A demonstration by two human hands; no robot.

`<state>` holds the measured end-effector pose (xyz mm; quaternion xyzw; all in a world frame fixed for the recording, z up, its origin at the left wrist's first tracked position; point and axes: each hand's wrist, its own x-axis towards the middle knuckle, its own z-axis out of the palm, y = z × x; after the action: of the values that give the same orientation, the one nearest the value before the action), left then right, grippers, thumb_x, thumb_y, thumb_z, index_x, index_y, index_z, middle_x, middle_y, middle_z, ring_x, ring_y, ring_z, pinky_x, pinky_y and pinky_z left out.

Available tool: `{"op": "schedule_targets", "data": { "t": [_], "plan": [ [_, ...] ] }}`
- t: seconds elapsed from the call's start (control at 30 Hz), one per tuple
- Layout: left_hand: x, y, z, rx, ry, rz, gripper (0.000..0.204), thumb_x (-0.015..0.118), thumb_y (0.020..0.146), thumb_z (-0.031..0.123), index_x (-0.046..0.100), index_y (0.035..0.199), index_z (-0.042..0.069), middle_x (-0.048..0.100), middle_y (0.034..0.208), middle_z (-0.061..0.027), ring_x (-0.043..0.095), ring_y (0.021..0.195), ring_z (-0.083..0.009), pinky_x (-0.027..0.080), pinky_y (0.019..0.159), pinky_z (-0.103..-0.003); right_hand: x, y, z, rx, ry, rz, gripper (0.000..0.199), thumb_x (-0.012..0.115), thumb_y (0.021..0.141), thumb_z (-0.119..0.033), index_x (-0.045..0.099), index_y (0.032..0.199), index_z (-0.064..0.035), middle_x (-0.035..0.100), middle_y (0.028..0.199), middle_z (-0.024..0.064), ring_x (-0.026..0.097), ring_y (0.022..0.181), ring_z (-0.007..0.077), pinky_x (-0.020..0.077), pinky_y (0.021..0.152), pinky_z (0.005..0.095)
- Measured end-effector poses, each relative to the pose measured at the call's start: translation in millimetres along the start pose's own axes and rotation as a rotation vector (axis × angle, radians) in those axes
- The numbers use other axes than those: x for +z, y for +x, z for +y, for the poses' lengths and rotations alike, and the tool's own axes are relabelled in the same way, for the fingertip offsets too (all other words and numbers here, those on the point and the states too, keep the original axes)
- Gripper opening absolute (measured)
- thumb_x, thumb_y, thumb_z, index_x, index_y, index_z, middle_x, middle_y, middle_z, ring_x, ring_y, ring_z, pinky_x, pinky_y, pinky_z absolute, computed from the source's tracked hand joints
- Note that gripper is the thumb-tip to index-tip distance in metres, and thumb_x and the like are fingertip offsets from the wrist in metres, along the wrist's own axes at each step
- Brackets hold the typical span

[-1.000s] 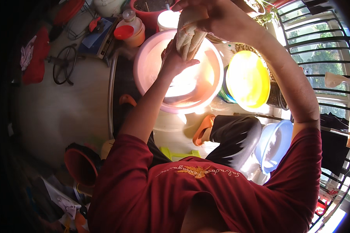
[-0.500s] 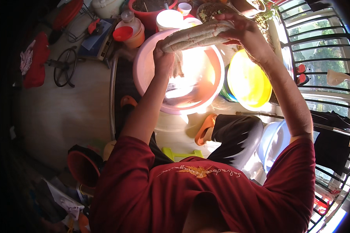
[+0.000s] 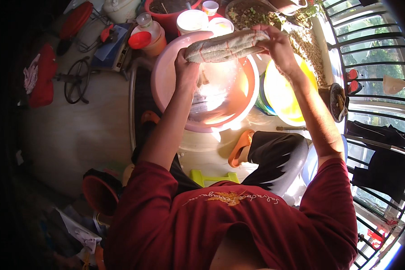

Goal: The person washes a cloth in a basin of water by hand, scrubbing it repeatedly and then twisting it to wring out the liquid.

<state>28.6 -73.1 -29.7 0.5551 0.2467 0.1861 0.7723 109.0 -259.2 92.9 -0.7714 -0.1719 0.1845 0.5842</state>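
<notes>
A folded pale grey cloth (image 3: 226, 47) with thin reddish lines is stretched sideways between my two hands. My left hand (image 3: 186, 65) is closed around its left end. At the other end my right hand (image 3: 274, 42) grips it, held slightly higher. Below the cloth stands a large pink basin (image 3: 159, 85) with sunlit water in it, its surface partly lost in glare. Something pale hangs or lies under the cloth near my left hand; I cannot tell what it is.
A yellow basin (image 3: 283, 96) stands right of the pink one. Pots and tubs, including a white bucket (image 3: 192, 21), line the far side. A green stool (image 3: 211, 177) sits between my legs. Barred windows (image 3: 373, 63) run along the right. A metal rail (image 3: 132, 108) lies left.
The cloth has opened a little and turned, showing more of its lined face. My right hand and forearm have moved slightly left and down, with my elbow drawn inward.
</notes>
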Motion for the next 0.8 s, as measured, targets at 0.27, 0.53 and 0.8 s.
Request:
{"op": "schedule_targets", "data": {
  "t": [0.27,0.53,0.8],
  "plan": [
    [0.6,-7.7,3.0,0.229,-0.034,-0.56,0.059,0.063,0.066,-0.004,0.043,0.122,0.001,0.049,0.118,-0.0092,0.047,0.109,-0.0202,0.041,0.09,-0.034,23.5,11.7,-149.1,-0.533,-0.621,-0.598,0.036,0.045,0.073,0.015,0.056,0.103,-0.0013,0.055,0.106,0.0107,0.053,0.102,0.0212,0.0429,0.085,0.0293],
    [-25.7,-15.3,26.1,-0.65,-0.282,-0.472,0.094,0.025,0.081,0.071,0.045,0.114,-0.015,0.057,0.103,-0.03,0.062,0.089,-0.032,0.051,0.078,-0.035,45.1,-0.9,-153.6,-1.318,-1.552,-0.632,0.029,0.058,0.075,-0.005,0.059,0.102,-0.0144,0.056,0.112,0.0005,0.051,0.11,0.0142,0.0441,0.09,0.0283],
    [19.2,-30.8,23.0,-0.545,-0.753,-0.529,0.054,0.035,0.091,0.051,0.054,0.108,0.004,0.063,0.09,-0.0084,0.06,0.086,-0.0186,0.047,0.078,-0.035,48.6,-44.5,-95.9,-1.293,-1.516,-0.691,0.017,0.059,0.07,-0.013,0.06,0.087,-0.0122,0.052,0.112,0.0014,0.052,0.104,0.0185,0.047,0.086,0.0282]
  ]
}}
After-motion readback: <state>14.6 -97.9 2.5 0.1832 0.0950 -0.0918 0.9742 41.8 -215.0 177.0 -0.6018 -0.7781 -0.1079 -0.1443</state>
